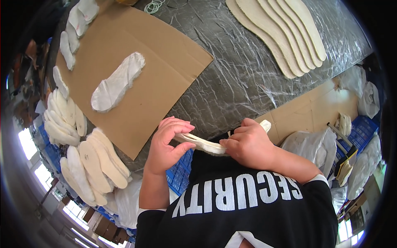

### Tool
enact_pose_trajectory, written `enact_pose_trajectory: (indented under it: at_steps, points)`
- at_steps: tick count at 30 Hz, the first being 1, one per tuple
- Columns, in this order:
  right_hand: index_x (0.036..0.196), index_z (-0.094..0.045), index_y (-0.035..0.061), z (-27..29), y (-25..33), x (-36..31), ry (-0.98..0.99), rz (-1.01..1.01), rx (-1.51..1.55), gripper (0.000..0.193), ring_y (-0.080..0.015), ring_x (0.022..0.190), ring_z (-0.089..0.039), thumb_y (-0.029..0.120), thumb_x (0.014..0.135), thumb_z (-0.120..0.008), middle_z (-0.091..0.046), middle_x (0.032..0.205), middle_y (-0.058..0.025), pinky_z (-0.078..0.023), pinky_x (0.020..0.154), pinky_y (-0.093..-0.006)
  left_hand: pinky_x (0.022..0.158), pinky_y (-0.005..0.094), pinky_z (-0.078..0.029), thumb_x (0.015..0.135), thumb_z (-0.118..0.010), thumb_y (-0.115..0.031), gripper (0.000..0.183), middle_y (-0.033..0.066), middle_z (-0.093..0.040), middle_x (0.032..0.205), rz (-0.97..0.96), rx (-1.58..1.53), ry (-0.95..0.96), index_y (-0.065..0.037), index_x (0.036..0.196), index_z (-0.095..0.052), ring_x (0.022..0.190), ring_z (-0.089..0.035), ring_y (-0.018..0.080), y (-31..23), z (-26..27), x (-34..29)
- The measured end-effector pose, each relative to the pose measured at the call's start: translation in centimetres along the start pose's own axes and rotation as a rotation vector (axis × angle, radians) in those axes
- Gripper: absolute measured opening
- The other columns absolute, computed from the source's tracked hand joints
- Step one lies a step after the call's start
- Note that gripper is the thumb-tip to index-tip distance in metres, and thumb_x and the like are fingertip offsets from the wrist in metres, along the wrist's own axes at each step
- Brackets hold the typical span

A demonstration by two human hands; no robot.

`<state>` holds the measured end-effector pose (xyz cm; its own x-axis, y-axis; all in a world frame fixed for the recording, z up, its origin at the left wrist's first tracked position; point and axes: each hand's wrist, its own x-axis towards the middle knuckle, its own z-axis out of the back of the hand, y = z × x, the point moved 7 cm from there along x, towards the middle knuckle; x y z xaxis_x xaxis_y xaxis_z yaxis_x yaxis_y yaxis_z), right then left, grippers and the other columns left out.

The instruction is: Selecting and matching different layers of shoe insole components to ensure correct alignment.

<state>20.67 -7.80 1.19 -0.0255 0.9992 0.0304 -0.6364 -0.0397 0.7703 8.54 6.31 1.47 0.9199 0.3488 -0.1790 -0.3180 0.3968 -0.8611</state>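
Note:
In front of my body I hold a cream fleece insole (203,144) edge-on between both hands. It looks like two layers lying together, with fluffy pile along the lower side. My left hand (168,139) has its fingers over one end and the thumb against the near edge. My right hand (253,142) is closed around the other end, whose tip shows past the knuckles. Beyond my left hand, a single white fleece insole (118,82) lies on a brown cardboard sheet (165,53).
Several cream insoles (285,33) lie overlapped on the plastic-covered table (231,82) at the far right. Piles of insoles (99,159) line the left edge. A blue crate (364,130) and clear plastic bags (314,144) stand at right. A coil of pale green string (154,6) lies at the back.

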Motion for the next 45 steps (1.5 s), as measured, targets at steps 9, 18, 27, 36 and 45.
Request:
enact_pose_trajectory:
  at_steps: [9,18,27,36,45]
  points:
    - [0.083,-0.069,0.0084,0.4,0.4,-0.1,-0.028,0.043,-0.039,0.014,-0.0154,0.056,-0.056,0.012,0.07,-0.072,-0.063,0.062,0.0032,-0.039,0.057,-0.0335,0.081,0.0304,-0.048,0.076,-0.071,0.006,0.016,0.0108,-0.065,0.094,0.154,-0.339,-0.072,0.0,0.088,-0.062,0.091,-0.06,0.0196,1.5,-0.2,-0.6]
    - [0.086,-0.069,0.0068,0.7,0.5,-0.3,-0.064,0.083,-0.093,0.017,-0.0144,0.057,-0.058,0.012,0.071,-0.07,-0.068,0.071,0.0017,-0.04,0.059,-0.0328,0.081,0.0323,-0.048,0.075,-0.07,0.007,0.014,0.0095,-0.067,0.088,0.114,-0.416,-0.139,-0.001,0.085,-0.065,0.084,-0.061,0.019,2.0,-0.2,-0.6]
    - [0.092,-0.069,0.0016,1.7,0.6,-0.2,-0.182,0.148,-0.356,0.033,-0.0142,0.068,-0.058,0.017,0.063,-0.065,-0.066,0.08,-0.0014,-0.04,0.066,-0.0325,0.099,0.0455,-0.04,0.069,-0.082,-0.012,0.026,0.0031,-0.071,0.092,-0.001,-0.129,-0.194,-0.005,0.091,-0.069,0.098,-0.061,0.0224,-0.9,0.9,0.4]
    - [0.098,-0.072,0.0084,2.8,0.2,0.8,-0.36,0.236,-0.499,0.037,-0.0134,0.083,-0.06,0.018,0.064,-0.062,-0.069,0.105,-0.0033,-0.035,0.064,-0.0333,0.106,0.052,-0.028,0.067,-0.08,-0.013,0.02,-0.0048,-0.07,0.092,-0.279,0.44,-0.355,-0.015,0.085,-0.072,0.097,-0.059,0.02,-2.3,-0.4,-1.1]
    - [0.092,-0.068,0.0153,-0.2,-6.3,-0.1,-0.28,0.077,-0.365,0.021,-0.0223,0.108,-0.058,0.019,0.072,-0.07,-0.064,0.12,-0.0015,-0.04,0.079,-0.0384,0.092,0.0455,-0.04,0.067,-0.083,-0.016,0.029,0.007,-0.063,0.103,-0.177,0.411,-0.306,-0.008,0.087,-0.066,0.097,-0.055,0.03,2.8,-4.6,-1.9]
